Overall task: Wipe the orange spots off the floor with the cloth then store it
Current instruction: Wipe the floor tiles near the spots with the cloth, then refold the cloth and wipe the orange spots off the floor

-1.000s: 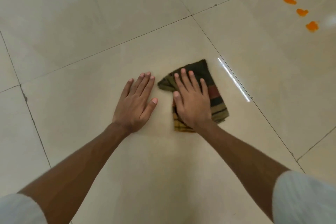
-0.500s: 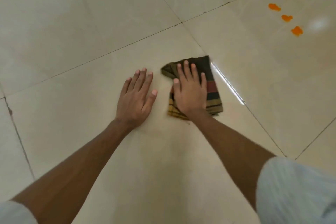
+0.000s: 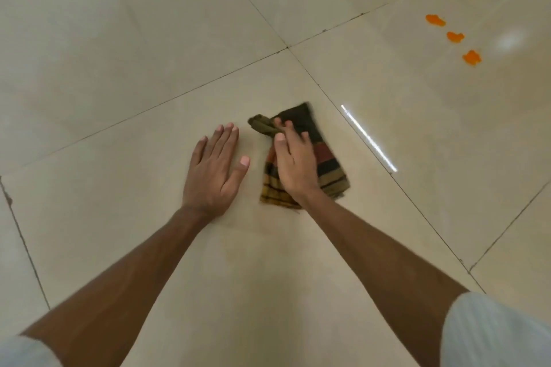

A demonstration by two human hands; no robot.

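Curling around the striped cloth, the right hand is gripping it; left hand is resting flat, empty. Three orange spots are sitting unwiped near the floor's far right corner, so wiping and storing remain.

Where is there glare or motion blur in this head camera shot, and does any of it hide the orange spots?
In the head view, a bright streak of glare lies on the glossy floor right of the cloth, and a soft round reflection sits beside the orange spots, which stay clearly visible; the right hand and the cloth's edges are slightly motion-blurred; the left hand looks sharper.
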